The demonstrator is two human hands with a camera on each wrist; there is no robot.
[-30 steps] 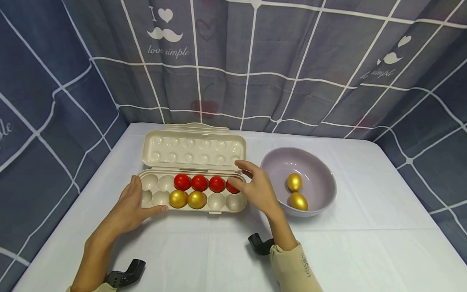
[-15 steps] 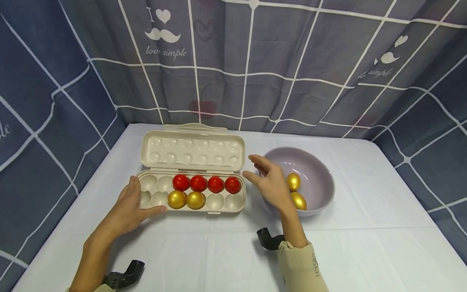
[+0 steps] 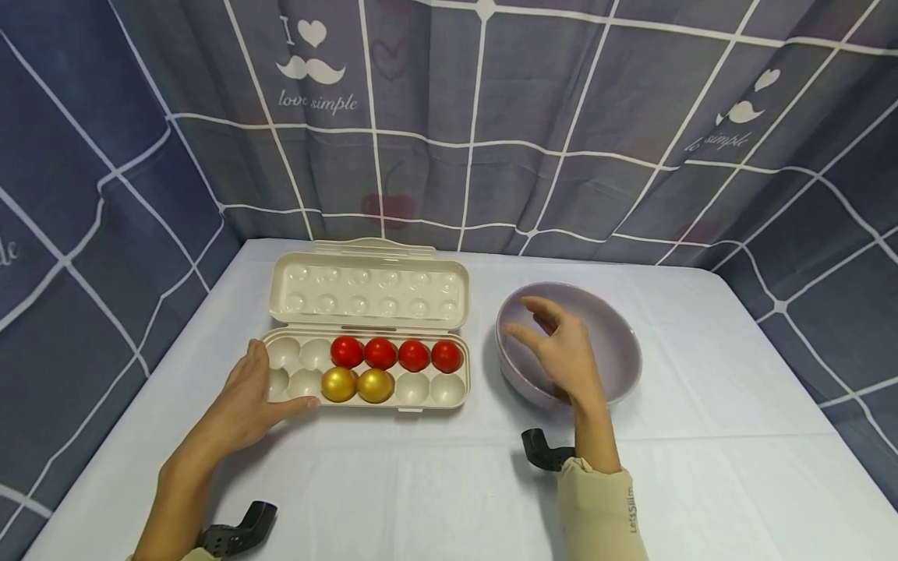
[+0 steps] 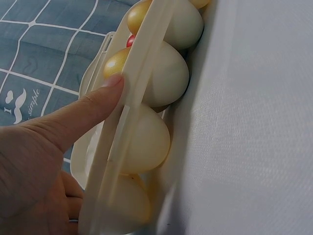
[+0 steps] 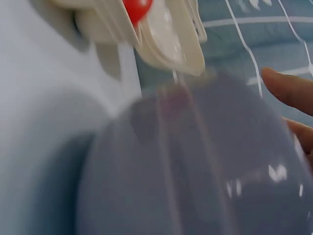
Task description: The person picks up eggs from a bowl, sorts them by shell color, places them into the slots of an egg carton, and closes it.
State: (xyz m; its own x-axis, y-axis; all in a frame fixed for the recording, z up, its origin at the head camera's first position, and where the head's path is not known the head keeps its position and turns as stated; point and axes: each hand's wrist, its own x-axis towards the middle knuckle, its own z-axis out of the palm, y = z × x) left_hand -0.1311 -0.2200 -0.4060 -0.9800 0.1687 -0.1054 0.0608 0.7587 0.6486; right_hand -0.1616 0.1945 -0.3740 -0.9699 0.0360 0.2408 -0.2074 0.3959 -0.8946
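Observation:
A cream plastic egg carton (image 3: 411, 403) lies open on the table, its lid (image 3: 368, 292) tipped back. Several red eggs (image 3: 380, 353) fill cups in the back row; two gold eggs (image 3: 339, 384) sit in the front row. My left hand (image 3: 242, 401) holds the carton's left end, with the thumb (image 4: 93, 107) pressed against the front rim and the fingers at the end wall. Over the mauve bowl (image 3: 613, 339), my right hand (image 3: 564, 351) hovers with thumb and fingers apart and nothing between them. It hides the gold eggs inside the bowl.
White cloth (image 3: 421, 491) covers the table. A grey checked curtain (image 3: 533, 101) stands behind and along both sides. Each wrist wears a black camera mount, the right one (image 3: 547, 452) just in front of the bowl.
My right hand has left the rightmost red egg in the back row and moved right, over the bowl. My left hand stays at the carton's left end.

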